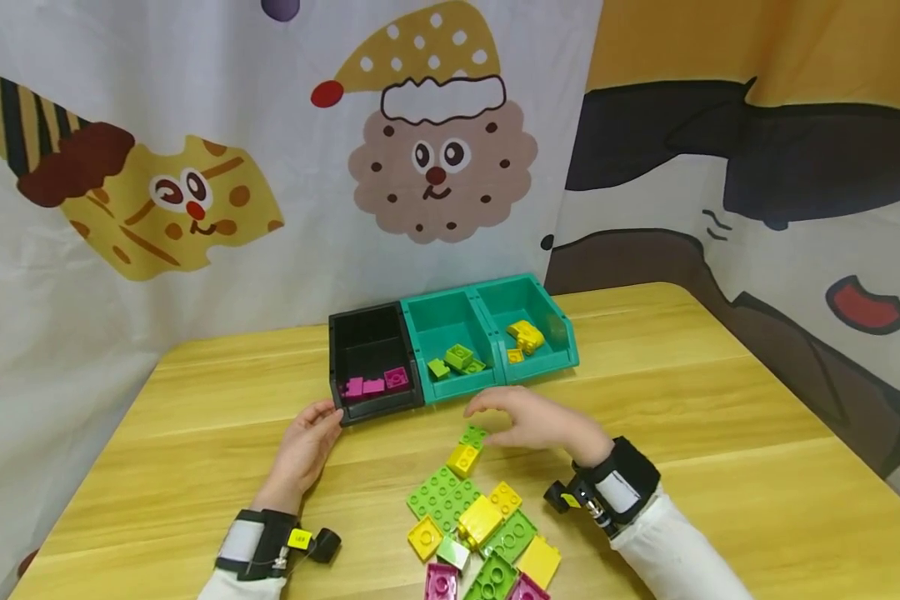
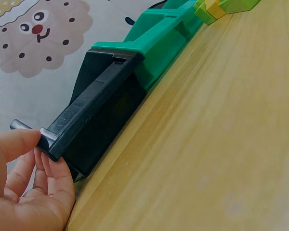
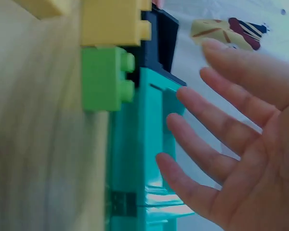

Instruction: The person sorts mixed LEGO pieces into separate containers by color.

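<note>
Toy bricks (image 1: pixel 481 522) in green, yellow and magenta lie clustered on a wooden counter (image 1: pixel 195 467), before one black bin (image 1: pixel 382 407) and two teal bins (image 1: pixel 442 321) holding more. The left hand (image 1: pixel 301 450) pinches the black bin's near corner; the right hand (image 1: pixel 536 418), fingers spread and holding nothing, hovers near a small green brick (image 1: pixel 473 435).

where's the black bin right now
In the head view, the black bin sits against the teal bins' left side, the left hand pinching its near left corner.
</note>
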